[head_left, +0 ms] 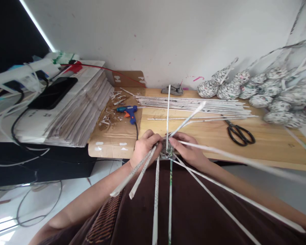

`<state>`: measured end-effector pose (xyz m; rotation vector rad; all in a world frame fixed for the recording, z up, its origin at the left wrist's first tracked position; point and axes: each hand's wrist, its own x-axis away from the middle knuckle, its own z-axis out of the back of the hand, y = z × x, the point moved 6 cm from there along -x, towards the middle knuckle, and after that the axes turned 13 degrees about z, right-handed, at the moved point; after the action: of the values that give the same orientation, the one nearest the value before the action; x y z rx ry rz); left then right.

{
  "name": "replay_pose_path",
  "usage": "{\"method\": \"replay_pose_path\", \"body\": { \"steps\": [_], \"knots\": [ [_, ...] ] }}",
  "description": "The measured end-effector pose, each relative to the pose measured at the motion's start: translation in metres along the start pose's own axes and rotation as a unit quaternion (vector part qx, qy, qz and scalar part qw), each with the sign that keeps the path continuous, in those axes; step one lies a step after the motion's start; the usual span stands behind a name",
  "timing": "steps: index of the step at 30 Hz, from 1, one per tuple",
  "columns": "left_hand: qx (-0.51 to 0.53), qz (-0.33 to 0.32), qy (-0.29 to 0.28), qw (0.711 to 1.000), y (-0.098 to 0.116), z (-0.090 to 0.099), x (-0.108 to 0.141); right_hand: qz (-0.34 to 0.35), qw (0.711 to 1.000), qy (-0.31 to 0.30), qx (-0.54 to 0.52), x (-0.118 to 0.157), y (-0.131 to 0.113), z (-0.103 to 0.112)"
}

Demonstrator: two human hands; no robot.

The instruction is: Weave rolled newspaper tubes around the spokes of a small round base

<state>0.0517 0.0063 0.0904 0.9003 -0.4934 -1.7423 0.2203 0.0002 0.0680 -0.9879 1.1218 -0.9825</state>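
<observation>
A small woven paper piece lies between my hands at the table's front edge, with several long rolled-paper strips sticking out of it in all directions. My left hand is closed on its left side, fingers curled against the weave, with strips passing beneath the palm. On the right side my right hand pinches the weave, thumb and fingers near the base of a strip. One strip stands up between the hands, and others hang down over the dark clothing.
Behind lie a bundle of paper sticks, a blue glue gun on cardboard and black scissors. Woven gourd shapes fill the back right. A newspaper stack with a phone stands left.
</observation>
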Motion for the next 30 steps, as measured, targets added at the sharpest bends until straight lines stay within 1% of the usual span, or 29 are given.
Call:
{"method": "replay_pose_path", "body": {
  "steps": [4, 7, 10, 15, 17, 20, 23, 25, 28, 30],
  "knots": [
    [0.014, 0.010, 0.011, 1.000, -0.001, 0.001, 0.001, 0.023, 1.000, 0.006, 0.017, -0.002, 0.004, 0.002],
    [0.018, 0.027, 0.022, 0.999, -0.002, 0.001, 0.000, 0.034, 0.999, 0.006, 0.007, -0.002, 0.007, 0.002],
    [0.018, 0.029, 0.009, 0.999, -0.002, 0.000, -0.001, 0.048, 0.999, 0.001, -0.009, -0.001, 0.007, 0.002],
    [0.024, 0.018, -0.009, 1.000, -0.001, -0.001, -0.002, 0.068, 0.997, 0.003, 0.034, 0.000, 0.005, 0.003],
    [0.030, 0.015, -0.009, 0.999, -0.001, 0.000, -0.002, 0.065, 0.997, 0.008, 0.035, 0.002, 0.005, 0.003],
    [0.032, 0.006, -0.008, 0.999, 0.000, 0.000, -0.001, 0.054, 0.998, 0.014, 0.003, 0.003, 0.007, 0.001],
    [0.021, -0.009, -0.013, 1.000, 0.002, 0.000, -0.001, 0.012, 0.999, 0.029, -0.026, 0.004, 0.012, -0.001],
    [0.010, -0.023, -0.018, 1.000, 0.003, -0.001, -0.001, -0.005, 0.999, 0.032, -0.025, 0.004, 0.015, -0.002],
    [0.004, -0.032, -0.023, 0.999, 0.003, -0.002, -0.001, 0.006, 1.000, 0.027, -0.016, 0.002, 0.015, -0.003],
    [0.010, -0.013, -0.023, 1.000, 0.003, 0.000, -0.003, 0.012, 0.999, 0.032, -0.003, 0.002, 0.016, -0.002]
  ]
}}
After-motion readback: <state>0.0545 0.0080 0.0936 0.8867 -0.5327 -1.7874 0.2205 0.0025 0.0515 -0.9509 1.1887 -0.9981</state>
